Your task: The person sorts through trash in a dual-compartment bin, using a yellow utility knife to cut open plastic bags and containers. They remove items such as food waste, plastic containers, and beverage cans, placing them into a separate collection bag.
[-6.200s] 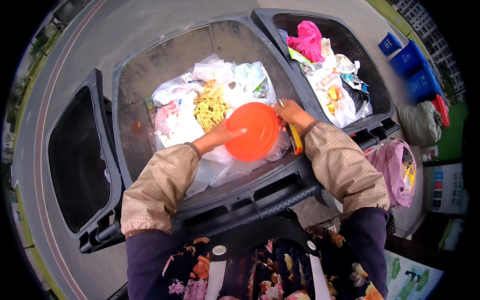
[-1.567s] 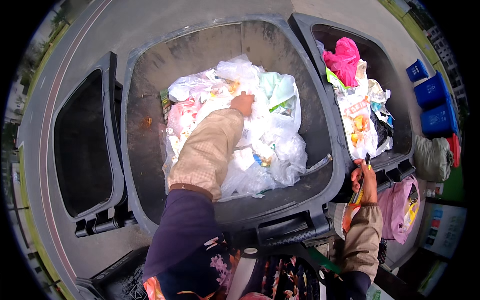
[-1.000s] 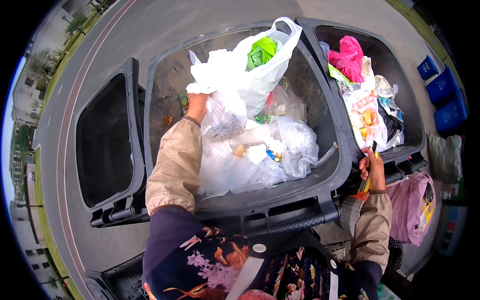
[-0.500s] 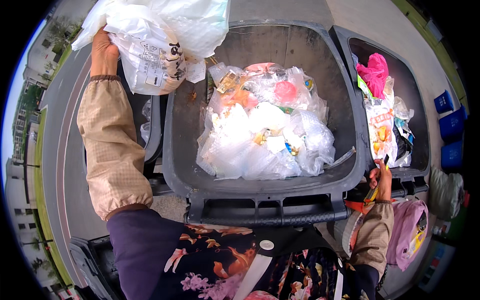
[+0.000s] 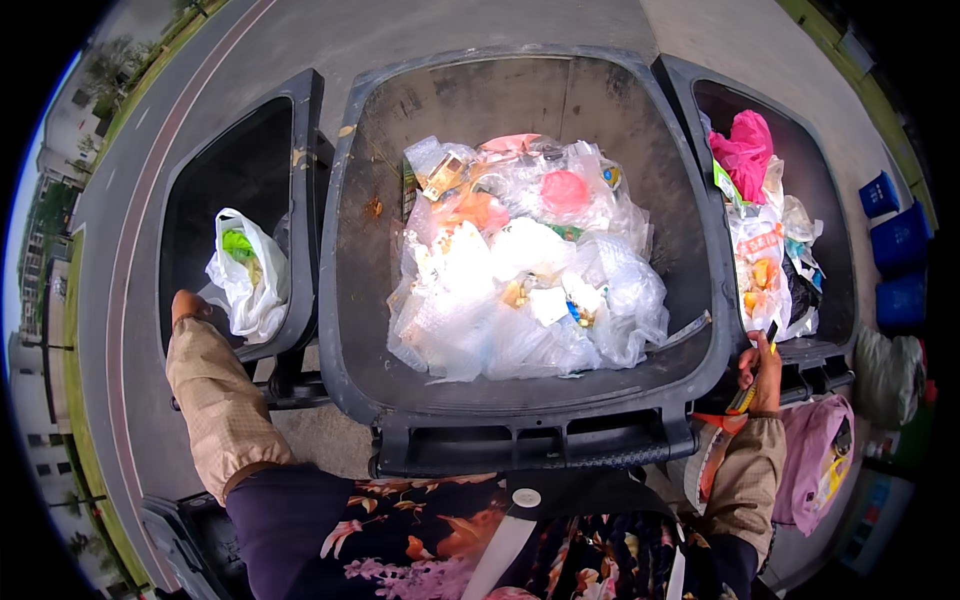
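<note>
Now the white bag (image 5: pixel 256 285) lies at nine o'clock inside the left bin (image 5: pixel 307 200); keeping its mouth upward should limit spills. The left hand (image 5: pixel 190 304) is near it, fingers too hidden to tell. Toward four o'clock, the right hand (image 5: pixel 763 370) curls its fingers round a yellow cutter (image 5: pixel 743 400).

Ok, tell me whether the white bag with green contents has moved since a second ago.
Yes, to the left: the white bag was over the large middle bin and is now inside the left bin.
</note>
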{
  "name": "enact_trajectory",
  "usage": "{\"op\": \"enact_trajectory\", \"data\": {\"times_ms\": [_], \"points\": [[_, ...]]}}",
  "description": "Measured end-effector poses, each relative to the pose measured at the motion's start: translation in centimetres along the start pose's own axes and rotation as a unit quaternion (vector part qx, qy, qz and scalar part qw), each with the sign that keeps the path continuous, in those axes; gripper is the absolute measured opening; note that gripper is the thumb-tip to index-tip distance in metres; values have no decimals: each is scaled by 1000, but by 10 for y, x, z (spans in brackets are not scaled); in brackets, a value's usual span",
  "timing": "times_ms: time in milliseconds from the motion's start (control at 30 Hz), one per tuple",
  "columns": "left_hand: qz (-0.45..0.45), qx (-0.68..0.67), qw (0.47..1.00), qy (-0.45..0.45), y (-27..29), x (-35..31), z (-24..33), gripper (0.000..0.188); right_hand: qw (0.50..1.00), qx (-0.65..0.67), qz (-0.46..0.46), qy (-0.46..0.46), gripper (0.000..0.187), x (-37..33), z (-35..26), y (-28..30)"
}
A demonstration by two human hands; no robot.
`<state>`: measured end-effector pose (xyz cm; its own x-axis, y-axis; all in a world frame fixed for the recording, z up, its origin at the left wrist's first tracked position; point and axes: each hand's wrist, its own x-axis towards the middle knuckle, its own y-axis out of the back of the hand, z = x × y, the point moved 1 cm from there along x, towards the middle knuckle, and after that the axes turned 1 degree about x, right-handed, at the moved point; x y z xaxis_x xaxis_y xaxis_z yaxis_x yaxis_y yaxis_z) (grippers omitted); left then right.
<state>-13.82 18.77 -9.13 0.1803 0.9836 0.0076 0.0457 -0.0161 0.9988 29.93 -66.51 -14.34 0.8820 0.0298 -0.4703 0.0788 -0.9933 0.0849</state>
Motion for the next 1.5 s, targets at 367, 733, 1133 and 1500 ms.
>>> {"op": "enact_trajectory", "data": {"times_ms": [367,733,1133,1500], "points": [[-19,-120,803,-584,-76,-160,473,15,1000,14,7,14,31,-4,-7,-9],[49,40,840,-539,-257,-170,543,16,998,52,5,27,25,-11,-5,-10],[-256,-205,832,-448,-12,-173,473,44,995,43,-30,80,20,-2,5,-8],[-513,-297,750,-293,-5,-295,414,58,874,-168,-301,343,35,-71,-70,-130]]}}
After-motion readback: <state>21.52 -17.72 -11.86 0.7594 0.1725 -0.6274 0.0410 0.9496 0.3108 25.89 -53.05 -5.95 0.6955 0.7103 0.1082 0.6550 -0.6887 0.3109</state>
